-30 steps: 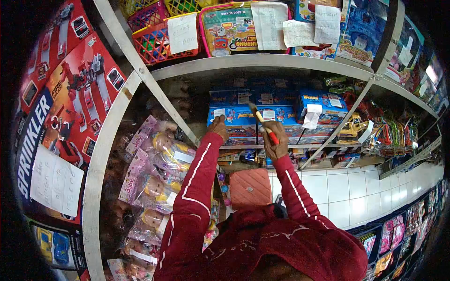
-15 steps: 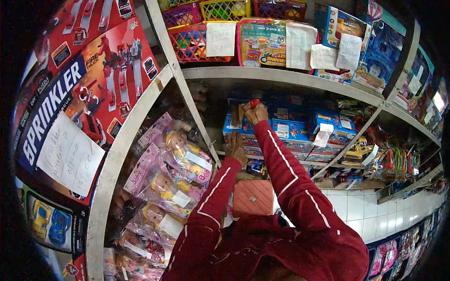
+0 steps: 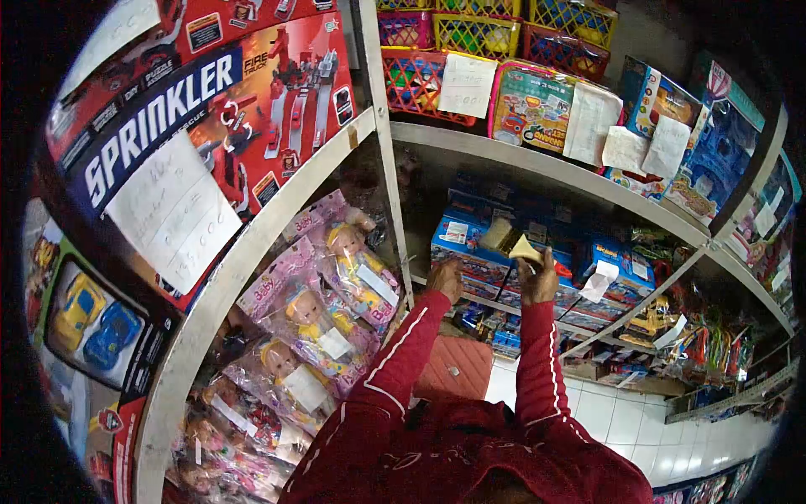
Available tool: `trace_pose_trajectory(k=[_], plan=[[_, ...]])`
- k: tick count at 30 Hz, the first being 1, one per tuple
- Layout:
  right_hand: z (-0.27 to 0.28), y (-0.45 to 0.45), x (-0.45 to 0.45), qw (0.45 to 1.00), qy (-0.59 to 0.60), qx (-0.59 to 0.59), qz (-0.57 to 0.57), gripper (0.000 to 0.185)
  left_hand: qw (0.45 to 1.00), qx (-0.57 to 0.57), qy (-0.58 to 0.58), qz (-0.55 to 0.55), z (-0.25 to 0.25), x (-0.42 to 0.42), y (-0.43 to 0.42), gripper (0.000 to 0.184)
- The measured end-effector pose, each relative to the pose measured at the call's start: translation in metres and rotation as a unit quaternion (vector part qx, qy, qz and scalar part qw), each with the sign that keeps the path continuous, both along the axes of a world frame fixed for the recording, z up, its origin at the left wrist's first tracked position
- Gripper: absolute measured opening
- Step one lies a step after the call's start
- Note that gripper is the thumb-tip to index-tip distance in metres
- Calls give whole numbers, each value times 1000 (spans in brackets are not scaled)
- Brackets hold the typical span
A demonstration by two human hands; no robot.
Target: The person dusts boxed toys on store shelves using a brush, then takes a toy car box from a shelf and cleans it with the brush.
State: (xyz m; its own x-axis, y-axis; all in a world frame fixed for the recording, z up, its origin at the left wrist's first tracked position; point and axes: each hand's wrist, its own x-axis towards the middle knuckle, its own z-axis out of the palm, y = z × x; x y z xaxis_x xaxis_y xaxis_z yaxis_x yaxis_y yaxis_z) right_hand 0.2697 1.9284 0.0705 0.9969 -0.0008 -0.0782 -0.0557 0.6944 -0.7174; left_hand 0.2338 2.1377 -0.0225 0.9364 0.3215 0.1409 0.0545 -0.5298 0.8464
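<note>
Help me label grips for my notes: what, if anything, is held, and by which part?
The right hand holds a brush by its handle. The left hand is at the front of a blue box; no hold shows there.

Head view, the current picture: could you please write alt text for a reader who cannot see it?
A person's right hand holds a brush over shelved blue boxes, the left hand near their front. To the left are bagged dolls and a red Sprinkler box.
</note>
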Motion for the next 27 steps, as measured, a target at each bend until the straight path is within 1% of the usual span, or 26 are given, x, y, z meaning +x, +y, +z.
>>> trace_pose_trajectory(k=[1,3,5,6,7,8,9,10,11,12,14,15,16,17,18,19,20,21,22,23,24,25,26,27], plan=[[-13,-1,2,999,37,16,-6,32,988,-153,10,12,-19,10,6,16],[-22,-6,-5,993,61,86,46,31,996,-16,-70,51,14,-22,-13,14],[-23,-12,-14,990,62,95,81,30,987,62,-122,83,28,-37,-25,19],[-22,-11,-19,984,38,159,65,28,983,69,-137,97,33,-41,-29,20],[-19,-12,-24,983,63,171,23,28,979,76,-151,112,31,-45,-34,22],[-31,-22,-23,977,37,194,81,29,964,177,-134,149,6,-38,-32,27],[-43,-30,-20,966,11,220,138,30,971,168,-93,142,19,-50,-38,31],[-45,-31,-18,967,66,215,122,34,977,157,-50,133,43,-68,-50,36],[-59,-35,-16,973,41,181,135,38,982,145,-8,124,56,-80,-60,41],[-61,-40,-23,966,6,194,172,31,977,154,-9,150,25,-76,-59,36],[-57,-48,-40,963,-41,162,209,25,988,46,-96,113,-14,-71,-57,29],[-48,-51,-52,969,-55,117,210,23,984,-57,-148,78,-9,-76,-69,26],[-40,-53,-63,972,-71,72,210,22,965,-166,-201,39,-3,-82,-81,24],[-32,-55,-74,969,-75,68,224,22,932,-267,-245,0,3,-88,-94,22],[-24,-58,-87,966,-79,64,238,22,963,-171,-200,51,31,-103,-116,22],[-20,-61,-98,963,-84,59,251,23,980,-74,-152,103,45,-111,-131,23],[-20,-64,-108,956,-94,46,273,32,980,-124,-135,75,35,-110,-135,23],[-23,-66,-114,954,-108,35,277,34,976,-175,-117,47,15,-107,-137,23],[-27,-67,-120,951,-122,23,282,35,969,-227,-100,20,16,-112,-140,25],[-29,-66,-125,948,-136,10,288,37,963,-247,-96,42,16,-119,-143,25],[-18,-68,-138,947,-134,34,290,39,957,-267,-93,65,41,-137,-157,25],[-14,-69,-145,942,-132,27,308,38,949,-288,-90,88,60,-151,-167,25],[-10,-70,-151,937,-130,19,325,37,963,-185,-93,175,67,-156,-172,21],[-7,-70,-155,931,-129,12,341,36,953,-176,-151,193,41,-146,-163,23]])
